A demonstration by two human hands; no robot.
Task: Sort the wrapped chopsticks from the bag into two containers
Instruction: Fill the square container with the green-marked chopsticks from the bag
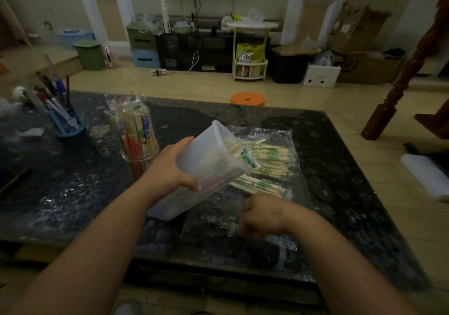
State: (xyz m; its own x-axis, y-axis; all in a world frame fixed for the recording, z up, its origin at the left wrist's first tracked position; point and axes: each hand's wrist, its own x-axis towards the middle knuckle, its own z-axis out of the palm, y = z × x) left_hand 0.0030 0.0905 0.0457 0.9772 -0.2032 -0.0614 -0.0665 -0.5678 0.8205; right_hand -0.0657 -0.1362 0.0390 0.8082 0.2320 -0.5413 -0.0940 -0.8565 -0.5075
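My left hand grips a translucent white plastic container, tilted with its mouth toward the right and several wrapped chopsticks inside. Its mouth lies over a pile of green-printed wrapped chopsticks on a clear plastic bag spread on the table. My right hand is blurred, fingers curled down near the bag's front edge and the closest chopsticks; what it holds is unclear. A clear round jar at left stands upright, packed with red- and blue-printed wrapped chopsticks.
The dark speckled table carries a blue pen holder full of pens at far left. An orange stool stands beyond the far edge. A wooden post rises at right. A white object lies on the floor.
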